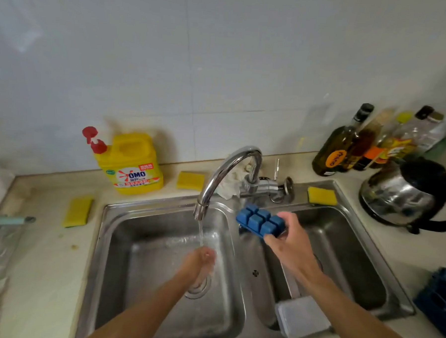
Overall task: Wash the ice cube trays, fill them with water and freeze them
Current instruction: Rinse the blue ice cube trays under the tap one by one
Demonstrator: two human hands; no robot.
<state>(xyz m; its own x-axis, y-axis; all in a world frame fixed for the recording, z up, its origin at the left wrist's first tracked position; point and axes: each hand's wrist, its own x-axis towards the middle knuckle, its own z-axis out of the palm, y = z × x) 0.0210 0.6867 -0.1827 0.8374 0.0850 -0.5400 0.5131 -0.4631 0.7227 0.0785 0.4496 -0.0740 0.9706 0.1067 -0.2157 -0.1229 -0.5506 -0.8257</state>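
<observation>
Centre right of frame, right hand (291, 243) grips one short end of the upside-down blue ice tray (259, 221) over the sink divider (247, 273). Left hand (198, 267), loosely cupped and empty, sits under the tap (226, 174) stream. Tray looks light, wet, probably slippery and bendy; best held by both ends.

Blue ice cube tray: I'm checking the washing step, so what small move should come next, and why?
Probably swing the blue ice cube tray left, under the running stream. The right hand holds it upside down over the divider of the sink, clear of the water, while only the left hand is under the faucet.
</observation>
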